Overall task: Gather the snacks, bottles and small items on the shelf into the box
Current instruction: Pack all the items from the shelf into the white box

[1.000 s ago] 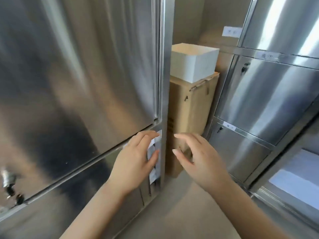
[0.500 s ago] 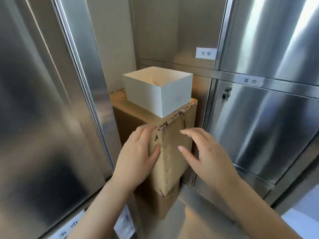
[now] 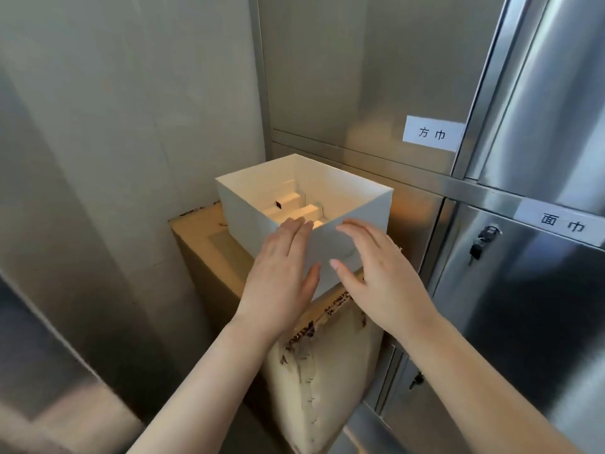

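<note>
A white open-topped box (image 3: 370,211) stands on a tall brown cardboard carton (image 3: 209,250) in a narrow gap between steel cabinets. Inside it I see white stepped dividers and one small dark mark. My left hand (image 3: 281,276) reaches toward the box's near corner with fingers straight, its fingertips at the left near wall. My right hand (image 3: 376,273) is spread open beside it in front of the right near wall, holding nothing. I cannot tell whether either hand touches the box. No snacks or bottles are in view.
Steel cabinet doors (image 3: 540,306) with paper labels (image 3: 432,134) and a key in a lock (image 3: 478,247) close off the right side. A steel panel (image 3: 39,322) and a pale wall (image 3: 131,126) bound the left. The carton's front is scuffed and torn.
The view has swung from the steel cabinet front to the box and come closer. Both hands have risen from the carton's side up to the white box's near corner.
</note>
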